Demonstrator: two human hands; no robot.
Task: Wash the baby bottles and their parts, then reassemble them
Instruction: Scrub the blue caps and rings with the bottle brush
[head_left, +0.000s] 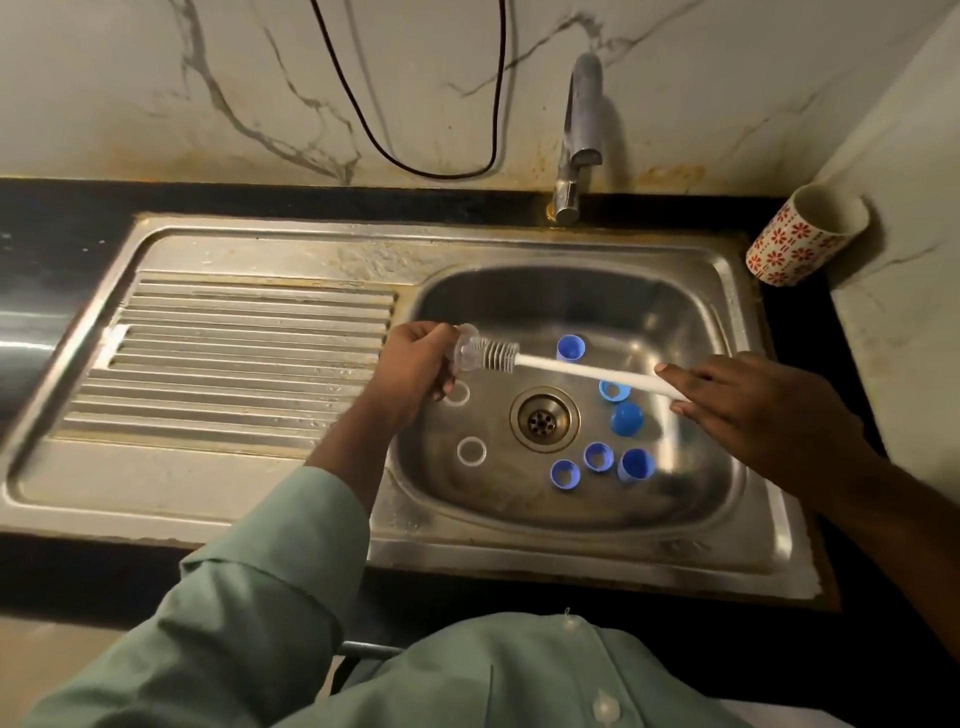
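Over the sink (737, 467) the left hand (415, 364) curls its fingers around a clear, soft, light nipple (467, 348), probably slippery, best held at its wide rim, while the right hand (753, 410) pinches the stiff brush (571, 366) by its handle.
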